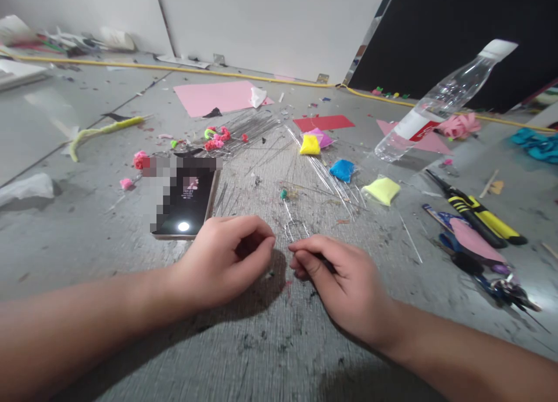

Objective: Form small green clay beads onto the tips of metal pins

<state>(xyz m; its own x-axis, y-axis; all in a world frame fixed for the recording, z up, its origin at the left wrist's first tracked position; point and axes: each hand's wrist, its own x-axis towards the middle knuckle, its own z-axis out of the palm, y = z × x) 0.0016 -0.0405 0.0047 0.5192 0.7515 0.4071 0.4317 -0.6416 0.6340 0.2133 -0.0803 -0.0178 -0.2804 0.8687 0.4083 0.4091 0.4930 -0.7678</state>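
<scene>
My left hand (231, 253) is closed beside the phone, thumb and forefinger pressed together, and what they may hold is hidden. My right hand (344, 274) is pinched shut close by; whatever is between its fingertips is too small to make out. Just beyond the right fingertips is a bent, looped thin metal wire (296, 230), with a small green clay blob (283, 194) at its far end. Whether the right fingers touch this wire I cannot tell. A phone (187, 201) with a lit screen lies at the left hand's far side.
Small clay packets in yellow (310, 145), blue (342, 170) and pale yellow (382, 190) lie ahead among loose wires (322, 175). To the right are a tilted plastic bottle (444, 105) and a black-and-yellow tool (483, 213). Pink-red clay bits (215, 139) sit behind the phone.
</scene>
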